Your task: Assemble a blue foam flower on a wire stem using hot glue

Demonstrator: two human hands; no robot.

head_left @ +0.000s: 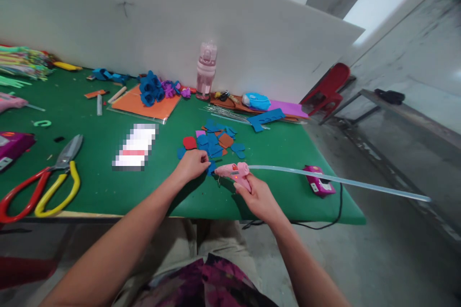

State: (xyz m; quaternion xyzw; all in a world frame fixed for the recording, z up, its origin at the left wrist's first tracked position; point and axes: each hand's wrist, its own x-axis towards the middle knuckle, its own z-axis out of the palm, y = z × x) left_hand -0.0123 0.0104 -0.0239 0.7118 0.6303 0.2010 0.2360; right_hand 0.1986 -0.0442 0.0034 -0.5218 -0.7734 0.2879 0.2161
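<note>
The right hand [257, 196] is clenched around the handle of a pink hot glue gun [234, 172], its nozzle turned toward the left hand [190, 163], which pinches a small blue foam piece [211, 168] against the green table cover [108, 182]; held this way, the nozzle tip meets the piece right at the pinching fingertips, so the piece seems pinned flat to take glue. A long, translucent glue stick [338, 181] runs out of the gun's back, away from the grip and past the table's edge, smooth and slightly bowed. Just beyond the left hand's grip lies a loose heap of cut foam shapes [216, 141], mostly blue with one red and a few brown, flat and matte with rounded outlines. Beyond the right hand's grip, under the glue stick, sits a magenta power strip [319, 182] with a black cord hanging off the table edge. Well off to the far side of the left hand lie large shears [46, 182] with red and yellow handles, blades closed. Farther back stand a pink water bottle [206, 69] and finished blue foam roses [149, 88] on an orange foam sheet [144, 105].
</note>
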